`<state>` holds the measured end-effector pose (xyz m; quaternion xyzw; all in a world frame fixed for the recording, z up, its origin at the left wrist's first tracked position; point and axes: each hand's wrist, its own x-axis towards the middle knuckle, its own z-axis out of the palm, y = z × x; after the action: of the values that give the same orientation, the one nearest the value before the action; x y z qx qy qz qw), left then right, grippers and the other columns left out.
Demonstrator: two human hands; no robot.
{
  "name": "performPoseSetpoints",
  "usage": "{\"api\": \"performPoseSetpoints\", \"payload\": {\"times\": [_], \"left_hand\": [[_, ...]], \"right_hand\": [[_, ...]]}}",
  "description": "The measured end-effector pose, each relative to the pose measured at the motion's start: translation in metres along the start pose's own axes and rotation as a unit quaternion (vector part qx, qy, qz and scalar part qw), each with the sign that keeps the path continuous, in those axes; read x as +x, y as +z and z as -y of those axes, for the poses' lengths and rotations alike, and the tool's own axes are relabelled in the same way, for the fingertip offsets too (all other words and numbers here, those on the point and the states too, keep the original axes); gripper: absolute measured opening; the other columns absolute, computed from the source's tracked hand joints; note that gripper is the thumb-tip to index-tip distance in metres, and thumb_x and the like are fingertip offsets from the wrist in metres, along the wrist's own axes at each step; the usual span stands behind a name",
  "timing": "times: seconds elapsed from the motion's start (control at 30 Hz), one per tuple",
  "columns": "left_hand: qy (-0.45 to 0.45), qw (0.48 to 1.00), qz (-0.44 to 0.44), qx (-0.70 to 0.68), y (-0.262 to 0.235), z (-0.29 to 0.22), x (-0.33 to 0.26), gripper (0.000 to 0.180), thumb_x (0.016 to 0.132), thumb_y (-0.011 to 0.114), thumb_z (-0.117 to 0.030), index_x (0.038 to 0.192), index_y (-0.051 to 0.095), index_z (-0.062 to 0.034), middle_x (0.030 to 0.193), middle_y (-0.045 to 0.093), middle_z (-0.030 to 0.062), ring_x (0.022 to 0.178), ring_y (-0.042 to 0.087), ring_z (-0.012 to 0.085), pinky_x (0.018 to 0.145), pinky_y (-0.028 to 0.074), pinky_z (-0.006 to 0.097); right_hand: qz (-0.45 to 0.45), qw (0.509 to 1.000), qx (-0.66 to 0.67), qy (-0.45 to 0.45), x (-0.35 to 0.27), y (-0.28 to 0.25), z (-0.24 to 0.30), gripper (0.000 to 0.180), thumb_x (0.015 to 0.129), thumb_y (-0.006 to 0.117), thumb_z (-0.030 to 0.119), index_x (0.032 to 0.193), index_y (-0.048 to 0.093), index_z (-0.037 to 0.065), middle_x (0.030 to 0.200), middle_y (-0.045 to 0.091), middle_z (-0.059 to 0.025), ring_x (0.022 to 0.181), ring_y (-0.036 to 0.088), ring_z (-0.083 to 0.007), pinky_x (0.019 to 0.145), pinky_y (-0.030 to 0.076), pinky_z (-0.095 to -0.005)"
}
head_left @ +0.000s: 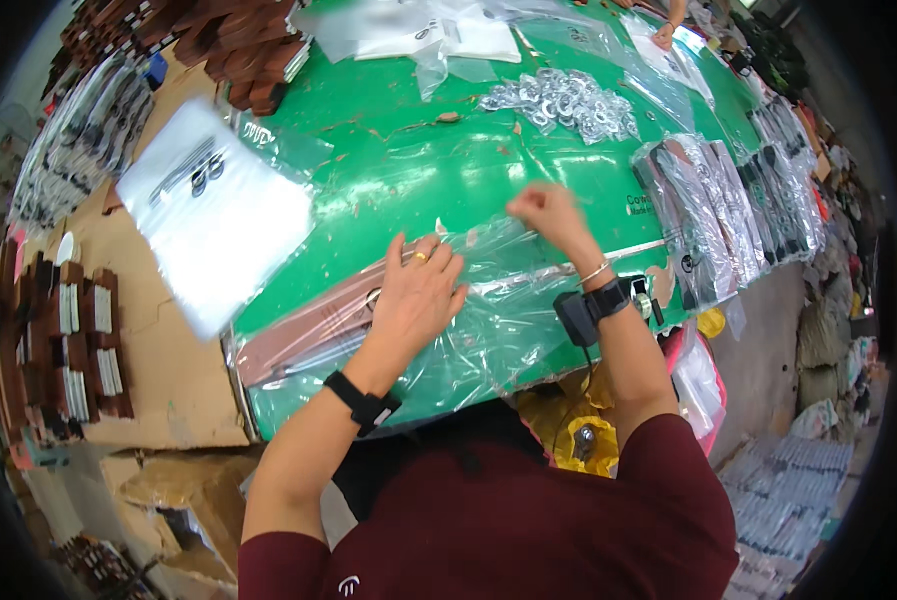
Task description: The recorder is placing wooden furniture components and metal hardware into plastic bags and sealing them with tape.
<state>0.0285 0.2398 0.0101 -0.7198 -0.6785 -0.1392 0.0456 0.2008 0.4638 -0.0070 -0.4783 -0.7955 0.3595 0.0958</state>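
A clear plastic bag point(503, 345) lies along the front edge of the green table, with a long brown flat piece point(303, 330) and greyish strips inside its left part. My left hand point(418, 290), a ring on one finger, rests flat on the bag over the brown piece, fingers stretched out. Above the bag's right part, my right hand point(555, 217) is closed in a pinch and slightly blurred. Loose film lies close to its fingertips, but whether they grip it I cannot tell. Each wrist wears a black band.
Flat clear bags point(218, 210) are stacked at left. Metal rings point(568, 103) lie heaped at the back. Bagged pieces point(703, 215) stand in rows at right. Brown pieces point(58, 345) pile up on cardboard at far left. Another person's hand point(664, 36) shows at the far right.
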Motion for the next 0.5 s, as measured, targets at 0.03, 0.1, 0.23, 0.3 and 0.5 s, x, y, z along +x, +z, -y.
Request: {"api": "performPoseSetpoints", "payload": {"times": [0.03, 0.1, 0.23, 0.3, 0.5], "left_hand": [[0.005, 1.0, -0.003, -0.002, 0.0, 0.0, 0.001, 0.03, 0.089, 0.069, -0.034, 0.107, 0.064, -0.0104, 0.115, 0.063, 0.0076, 0.124, 0.055, 0.025, 0.114, 0.034, 0.054], [-0.007, 1.0, 0.005, -0.009, -0.003, 0.003, -0.002, 0.04, 0.089, 0.071, -0.039, 0.117, 0.063, -0.0114, 0.12, 0.062, 0.0089, 0.126, 0.054, 0.0259, 0.114, 0.034, 0.054], [0.001, 0.999, 0.003, -0.035, -0.001, 0.004, 0.001, 0.053, 0.088, 0.072, -0.043, 0.13, 0.061, -0.0128, 0.124, 0.062, 0.0088, 0.128, 0.053, 0.0263, 0.114, 0.034, 0.055], [0.002, 0.998, 0.014, -0.065, -0.004, 0.002, -0.001, 0.064, 0.086, 0.073, -0.046, 0.14, 0.058, -0.0141, 0.125, 0.061, 0.0087, 0.128, 0.053, 0.0265, 0.113, 0.034, 0.055], [0.006, 0.998, -0.003, -0.056, -0.003, 0.01, 0.002, 0.066, 0.086, 0.074, -0.046, 0.142, 0.056, -0.0158, 0.124, 0.06, 0.0085, 0.127, 0.053, 0.0265, 0.113, 0.035, 0.055]], "right_hand": [[-0.095, 0.995, -0.006, -0.034, 0.016, -0.012, -0.001, 0.037, 0.08, 0.083, 0.039, 0.096, 0.075, 0.007, 0.09, 0.074, -0.012, 0.082, 0.071, -0.0287, 0.071, 0.055, -0.0407], [-0.191, 0.979, -0.011, -0.07, 0.056, -0.032, -0.004, 0.041, 0.079, 0.083, 0.04, 0.102, 0.074, 0.007, 0.095, 0.074, -0.012, 0.086, 0.072, -0.0292, 0.073, 0.055, -0.0411], [-0.282, 0.937, -0.204, -0.045, 0.116, -0.035, -0.026, 0.057, 0.077, 0.084, 0.042, 0.121, 0.067, 0.01, 0.102, 0.072, -0.0149, 0.096, 0.07, -0.0344, 0.08, 0.057, -0.0451], [-0.285, 0.918, -0.273, -0.029, 0.124, -0.029, -0.02, 0.056, 0.077, 0.084, 0.04, 0.116, 0.062, 0.007, 0.096, 0.069, -0.0192, 0.096, 0.071, -0.0387, 0.081, 0.058, -0.0491], [-0.274, 0.895, -0.338, -0.101, 0.139, -0.025, -0.025, 0.031, 0.084, 0.073, 0.022, 0.103, 0.06, 0.002, 0.091, 0.07, -0.0205, 0.083, 0.071, -0.0411, 0.073, 0.058, -0.0499]]}}
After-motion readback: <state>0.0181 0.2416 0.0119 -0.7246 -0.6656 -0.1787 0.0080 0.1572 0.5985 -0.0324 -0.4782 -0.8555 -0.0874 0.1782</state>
